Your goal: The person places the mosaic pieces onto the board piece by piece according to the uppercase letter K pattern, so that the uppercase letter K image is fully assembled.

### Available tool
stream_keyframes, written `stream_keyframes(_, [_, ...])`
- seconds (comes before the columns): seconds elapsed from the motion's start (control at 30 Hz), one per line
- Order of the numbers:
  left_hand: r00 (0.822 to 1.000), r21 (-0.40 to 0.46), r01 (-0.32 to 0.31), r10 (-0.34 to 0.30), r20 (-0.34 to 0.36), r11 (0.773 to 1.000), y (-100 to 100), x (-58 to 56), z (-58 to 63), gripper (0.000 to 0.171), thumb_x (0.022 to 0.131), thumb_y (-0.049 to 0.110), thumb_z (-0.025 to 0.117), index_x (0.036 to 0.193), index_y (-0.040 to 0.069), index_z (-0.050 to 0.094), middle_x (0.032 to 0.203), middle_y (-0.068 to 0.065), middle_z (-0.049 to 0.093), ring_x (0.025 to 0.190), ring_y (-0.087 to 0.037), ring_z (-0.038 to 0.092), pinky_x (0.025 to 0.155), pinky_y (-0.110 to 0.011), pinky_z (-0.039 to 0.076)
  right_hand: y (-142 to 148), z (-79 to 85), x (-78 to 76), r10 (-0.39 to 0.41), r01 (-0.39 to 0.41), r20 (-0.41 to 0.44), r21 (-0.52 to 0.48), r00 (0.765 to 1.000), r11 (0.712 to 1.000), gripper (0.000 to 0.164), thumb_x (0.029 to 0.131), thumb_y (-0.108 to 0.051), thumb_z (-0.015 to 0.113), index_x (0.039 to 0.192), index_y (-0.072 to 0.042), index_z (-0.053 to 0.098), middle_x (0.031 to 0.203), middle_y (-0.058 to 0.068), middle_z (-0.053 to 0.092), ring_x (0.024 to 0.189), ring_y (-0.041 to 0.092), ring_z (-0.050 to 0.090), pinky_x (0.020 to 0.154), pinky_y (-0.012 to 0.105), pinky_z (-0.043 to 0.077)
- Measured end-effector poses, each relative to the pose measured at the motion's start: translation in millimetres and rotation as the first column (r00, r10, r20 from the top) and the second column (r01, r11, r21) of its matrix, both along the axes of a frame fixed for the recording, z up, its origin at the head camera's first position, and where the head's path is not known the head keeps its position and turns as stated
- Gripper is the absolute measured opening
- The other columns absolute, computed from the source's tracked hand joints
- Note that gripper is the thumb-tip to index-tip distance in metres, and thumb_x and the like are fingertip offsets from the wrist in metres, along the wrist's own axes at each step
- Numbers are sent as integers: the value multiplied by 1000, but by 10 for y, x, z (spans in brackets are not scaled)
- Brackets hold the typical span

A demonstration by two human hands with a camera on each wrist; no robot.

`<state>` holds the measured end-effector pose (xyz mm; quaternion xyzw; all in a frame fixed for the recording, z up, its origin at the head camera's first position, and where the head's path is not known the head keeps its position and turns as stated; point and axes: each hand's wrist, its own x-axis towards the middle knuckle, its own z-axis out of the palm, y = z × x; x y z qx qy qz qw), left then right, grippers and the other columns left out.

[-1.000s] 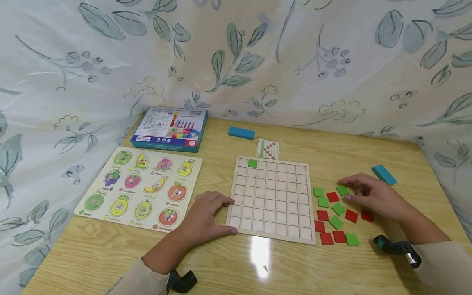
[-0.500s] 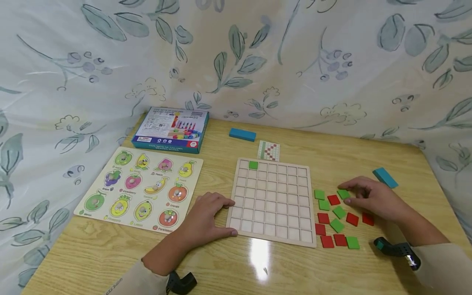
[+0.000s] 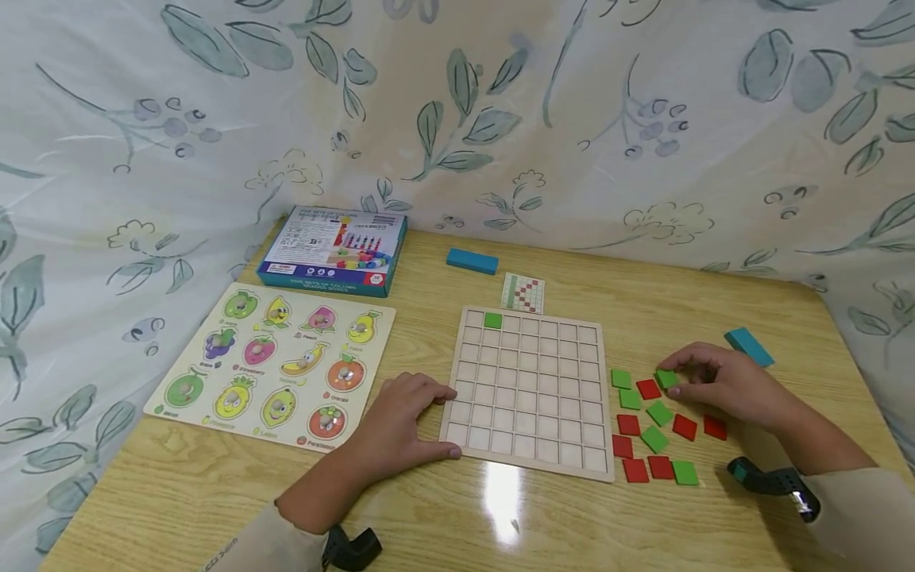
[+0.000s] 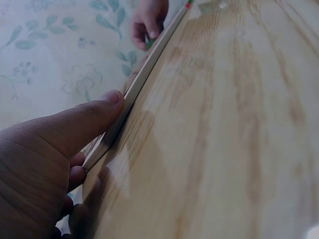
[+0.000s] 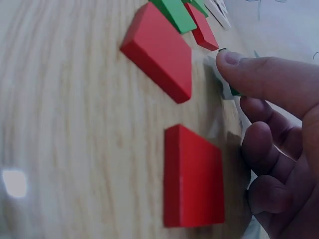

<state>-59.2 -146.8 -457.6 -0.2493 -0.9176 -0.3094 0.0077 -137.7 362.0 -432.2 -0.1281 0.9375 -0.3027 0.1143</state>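
Note:
A wooden grid board lies flat on the table, with one green tile in its top row. My left hand rests at the board's lower left corner, thumb and forefinger spread and touching its edge. In the left wrist view, the thumb lies along the board's rim. To the board's right, my right hand pinches a green tile between thumb and forefinger; the tile is slightly tilted. The right wrist view mostly hides that tile behind the thumb. Several loose red tiles and green tiles lie nearby.
Behind the board lie a small pattern card and a blue block. Another blue block is beyond the right hand. At left are a fruit puzzle board and a cardboard box. A floral curtain hangs behind the table.
The green tile at my right fingertips lay flat earlier and now tilts up in the pinch. My left hand stays at the board. The view has shifted slightly.

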Motion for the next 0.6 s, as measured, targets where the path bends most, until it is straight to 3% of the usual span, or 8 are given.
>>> stream_keyframes(0.3, [1000, 1, 3, -3, 0, 1000, 6, 3, 2, 71, 77, 58, 93, 131, 18, 71, 117, 8, 67, 111, -16, 56, 105, -49, 41, -103, 49, -6, 8, -8, -29, 6, 1000, 1000, 30, 94, -21, 85, 122, -13, 75, 99, 3, 65, 82, 19, 53, 67, 30, 43])
stream_keyframes(0.6, [1000, 0, -1, 1, 11, 1000, 4, 9, 14, 71, 76, 56, 94, 132, 18, 72, 117, 7, 67, 111, -16, 57, 107, -49, 40, -380, 161, -100, 42, -42, -52, 4, 998, 999, 29, 93, -25, 87, 116, -17, 72, 88, 1, 63, 79, 19, 56, 63, 30, 46])
